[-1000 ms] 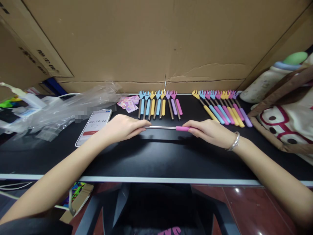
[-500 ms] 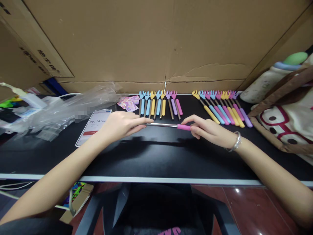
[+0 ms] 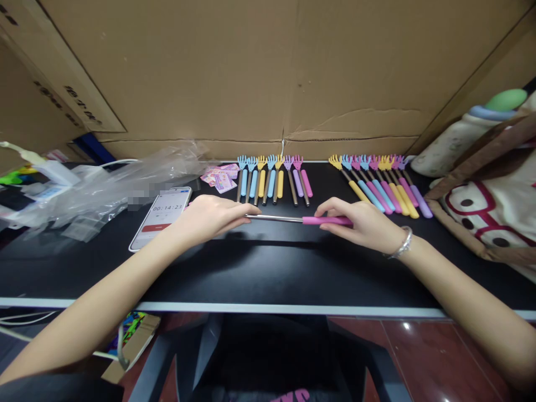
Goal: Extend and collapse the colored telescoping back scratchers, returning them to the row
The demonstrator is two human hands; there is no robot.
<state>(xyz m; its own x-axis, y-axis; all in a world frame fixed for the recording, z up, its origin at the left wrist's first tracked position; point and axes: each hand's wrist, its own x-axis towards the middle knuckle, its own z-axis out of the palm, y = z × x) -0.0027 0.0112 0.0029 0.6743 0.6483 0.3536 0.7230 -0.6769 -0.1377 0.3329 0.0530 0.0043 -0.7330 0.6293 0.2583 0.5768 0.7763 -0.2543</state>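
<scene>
A back scratcher (image 3: 312, 220) with a pink handle and a thin metal rod spans the gap between my hands, held level above the table. My left hand (image 3: 207, 216) pinches the far end of the rod; any claw there is hidden by the fingers. The pink handle lies between the thumb and fingers of my right hand (image 3: 362, 224). Behind my hands is a row of short back scratcher claws on rods (image 3: 268, 178), with loose coloured handles beside them. To the right, several back scratchers (image 3: 379, 187) with handles fitted lie in a slanted row.
A phone (image 3: 159, 209) showing a timer lies by my left forearm, partly covered. Beyond it are a clear plastic bag (image 3: 125, 178) and small purple cards (image 3: 221, 177). A bag with a printed face (image 3: 486, 218) and a bottle (image 3: 456, 137) stand at the right. Cardboard (image 3: 268, 72) rises behind.
My right hand's grip has shifted on the pink handle, and more of the handle shows. The rod has dipped slightly. My left hand stays on the rod's end.
</scene>
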